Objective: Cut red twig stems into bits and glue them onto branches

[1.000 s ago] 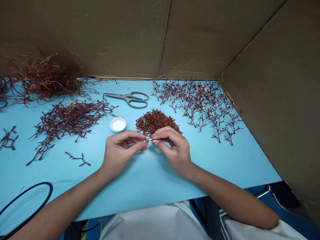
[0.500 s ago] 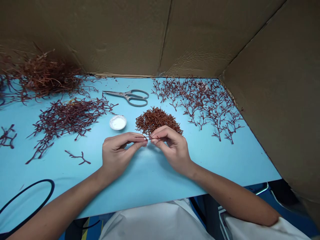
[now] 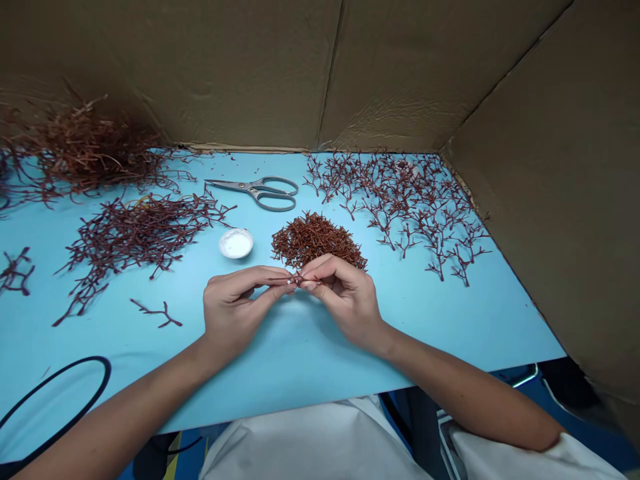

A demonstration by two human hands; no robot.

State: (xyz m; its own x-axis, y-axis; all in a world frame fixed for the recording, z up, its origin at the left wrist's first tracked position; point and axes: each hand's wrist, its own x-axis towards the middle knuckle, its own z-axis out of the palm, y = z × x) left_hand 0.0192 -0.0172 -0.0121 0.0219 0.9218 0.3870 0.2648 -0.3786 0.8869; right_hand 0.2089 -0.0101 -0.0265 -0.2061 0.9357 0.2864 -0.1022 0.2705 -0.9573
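Observation:
My left hand [image 3: 240,300] pinches a thin brown twig [image 3: 280,279], thumb and fingertips pressed together. Opposite it, my right hand [image 3: 347,297] is closed too, holding a small brown twig piece [image 3: 301,275] at the fingertips; the two hands nearly touch. White specks show on the twig ends between the fingers. Just behind my fingertips lies a heap of short reddish-brown twig pieces [image 3: 317,240]. A small white cup [image 3: 236,244] with white stuff in it stands behind my left hand.
Grey scissors [image 3: 257,191] lie at the back. Branched brown twigs [image 3: 400,193] spread at the back right, and a pile of twigs [image 3: 137,233] lies left. A single branched twig [image 3: 157,312] is nearer. A tangled heap [image 3: 90,150] fills the far left. Cardboard walls [image 3: 240,73] enclose the table.
My hands keep almost the same place, fingertips pinched together. The small twig piece between them has shifted slightly and shows more clearly now.

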